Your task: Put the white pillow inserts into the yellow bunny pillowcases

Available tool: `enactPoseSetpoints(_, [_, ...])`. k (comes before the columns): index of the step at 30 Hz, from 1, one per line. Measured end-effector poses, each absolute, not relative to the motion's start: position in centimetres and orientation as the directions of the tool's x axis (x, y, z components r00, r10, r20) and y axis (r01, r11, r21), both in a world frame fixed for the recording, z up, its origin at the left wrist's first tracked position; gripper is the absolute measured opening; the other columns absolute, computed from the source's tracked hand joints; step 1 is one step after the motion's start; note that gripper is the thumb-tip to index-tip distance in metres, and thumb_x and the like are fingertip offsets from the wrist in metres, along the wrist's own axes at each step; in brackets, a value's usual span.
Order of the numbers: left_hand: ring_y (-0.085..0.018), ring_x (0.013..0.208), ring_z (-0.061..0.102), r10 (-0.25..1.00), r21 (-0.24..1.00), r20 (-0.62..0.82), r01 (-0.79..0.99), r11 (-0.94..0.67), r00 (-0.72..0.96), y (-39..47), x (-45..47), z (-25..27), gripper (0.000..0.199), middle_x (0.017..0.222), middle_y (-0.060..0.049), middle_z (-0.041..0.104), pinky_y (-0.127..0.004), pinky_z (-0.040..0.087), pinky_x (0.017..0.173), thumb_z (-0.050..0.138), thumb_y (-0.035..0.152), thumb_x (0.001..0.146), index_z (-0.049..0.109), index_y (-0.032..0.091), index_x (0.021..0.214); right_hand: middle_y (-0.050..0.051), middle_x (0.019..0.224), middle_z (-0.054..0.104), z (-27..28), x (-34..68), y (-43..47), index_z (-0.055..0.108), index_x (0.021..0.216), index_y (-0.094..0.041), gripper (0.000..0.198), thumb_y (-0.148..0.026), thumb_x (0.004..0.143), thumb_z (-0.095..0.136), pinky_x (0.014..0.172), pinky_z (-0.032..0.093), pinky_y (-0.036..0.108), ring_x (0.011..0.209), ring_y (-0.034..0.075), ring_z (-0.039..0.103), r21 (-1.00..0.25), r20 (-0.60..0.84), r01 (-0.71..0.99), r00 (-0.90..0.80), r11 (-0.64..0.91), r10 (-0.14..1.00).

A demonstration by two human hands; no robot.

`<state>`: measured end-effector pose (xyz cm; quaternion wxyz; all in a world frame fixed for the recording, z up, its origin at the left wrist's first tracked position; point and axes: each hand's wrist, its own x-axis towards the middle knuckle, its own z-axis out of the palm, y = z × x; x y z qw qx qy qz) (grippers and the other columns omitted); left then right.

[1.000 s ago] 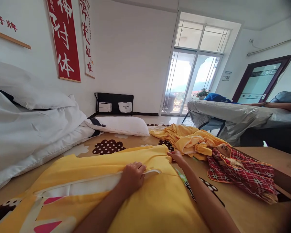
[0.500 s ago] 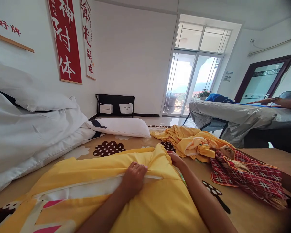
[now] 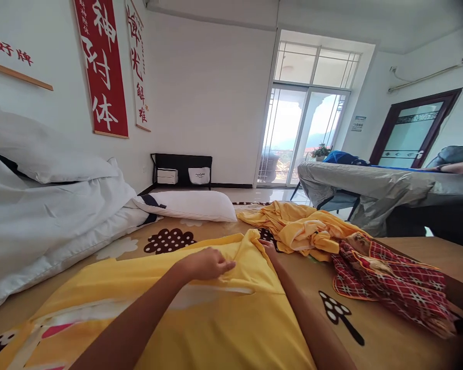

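A yellow pillowcase (image 3: 247, 324) lies in front of me on the patterned bed. A long slit across it shows a strip of white filling, probably a pillow (image 3: 193, 297). My left hand (image 3: 208, 263) is closed over the upper part of the case, just beyond the slit, with its fingertips pinching the yellow cloth. My right hand (image 3: 269, 248) is at the far right corner, closed around the fabric there; some of its fingers are hidden behind the corner. Pink and white printing shows at the case's lower left.
White pillows (image 3: 54, 205) are piled at left, and another white pillow (image 3: 193, 204) lies ahead. Crumpled yellow cloth (image 3: 293, 223) and a red plaid cloth (image 3: 397, 282) lie at right. Behind stands a covered table (image 3: 355, 180), where another person's forearm (image 3: 459, 167) rests.
My left hand has moved away from me and slightly left, off the slit's edge. My right hand stays at the corner. The other person's arm has drawn back to the right.
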<state>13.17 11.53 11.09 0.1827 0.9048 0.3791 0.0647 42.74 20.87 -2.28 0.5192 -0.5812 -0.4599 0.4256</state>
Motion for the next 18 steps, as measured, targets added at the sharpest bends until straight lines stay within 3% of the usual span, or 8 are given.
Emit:
enactPoseSetpoints(5, [-0.025, 0.096, 0.060, 0.899, 0.351, 0.150, 0.828, -0.438, 0.412, 18.0, 17.2, 11.0, 0.025, 0.099, -0.012, 0.069, -0.030, 0.042, 0.076, 0.048, 0.033, 0.087, 0.064, 0.015, 0.091, 0.006, 0.112, 0.060, -1.2, 42.9, 20.2, 0.059, 0.112, -0.016, 0.030, -0.036, 0.090, 0.056, 0.080, 0.053, 0.037, 0.095, 0.018, 0.060, -0.993, 0.047, 0.118, 0.215, 0.022, 0.975])
enactPoseSetpoints(10, [-0.019, 0.073, 0.062, 0.913, 0.426, 0.063, 0.817, -0.390, 0.403, 21.3, 18.3, 7.6, 0.031, 0.070, -0.003, 0.067, -0.024, 0.039, 0.060, 0.049, 0.036, 0.086, 0.065, 0.016, 0.069, 0.005, 0.108, 0.061, 0.0, 43.7, 19.3, 0.060, 0.109, -0.016, 0.028, -0.037, 0.091, 0.055, 0.078, 0.053, 0.035, 0.091, 0.017, 0.060, -0.980, 0.117, 0.183, 0.221, 0.077, 0.968])
enactPoseSetpoints(12, [-0.018, 0.071, 0.062, 0.922, 0.426, 0.059, 0.826, -0.370, 0.383, 21.7, 17.6, 7.2, 0.035, 0.069, -0.002, 0.067, -0.024, 0.039, 0.059, 0.046, 0.035, 0.088, 0.064, 0.016, 0.066, 0.005, 0.106, 0.062, 0.4, 43.8, 19.2, 0.060, 0.108, -0.016, 0.028, -0.037, 0.091, 0.055, 0.077, 0.053, 0.034, 0.089, 0.016, 0.061, -0.976, 0.136, 0.199, 0.226, 0.091, 0.965])
enactPoseSetpoints(15, [-0.021, 0.081, 0.064, 0.942, 0.384, 0.071, 0.863, -0.328, 0.327, 21.8, 16.5, 7.5, 0.033, 0.076, -0.005, 0.070, -0.028, 0.042, 0.071, 0.046, 0.036, 0.088, 0.066, 0.018, 0.069, 0.004, 0.098, 0.063, 1.0, 43.4, 19.3, 0.061, 0.102, -0.015, 0.027, -0.039, 0.090, 0.055, 0.074, 0.052, 0.033, 0.082, 0.014, 0.061, -0.970, 0.176, 0.207, 0.220, 0.130, 0.960])
enactPoseSetpoints(18, [-0.028, 0.100, 0.061, 0.963, 0.313, 0.085, 0.911, -0.269, 0.255, 21.7, 16.3, 8.1, 0.028, 0.088, -0.010, 0.072, -0.042, 0.038, 0.091, 0.047, 0.034, 0.086, 0.068, 0.019, 0.074, 0.002, 0.080, 0.066, 2.0, 42.6, 19.1, 0.065, 0.082, -0.015, 0.031, -0.046, 0.080, 0.064, 0.068, 0.049, 0.029, 0.073, 0.015, 0.060, -0.952, 0.259, 0.221, 0.216, 0.211, 0.942])
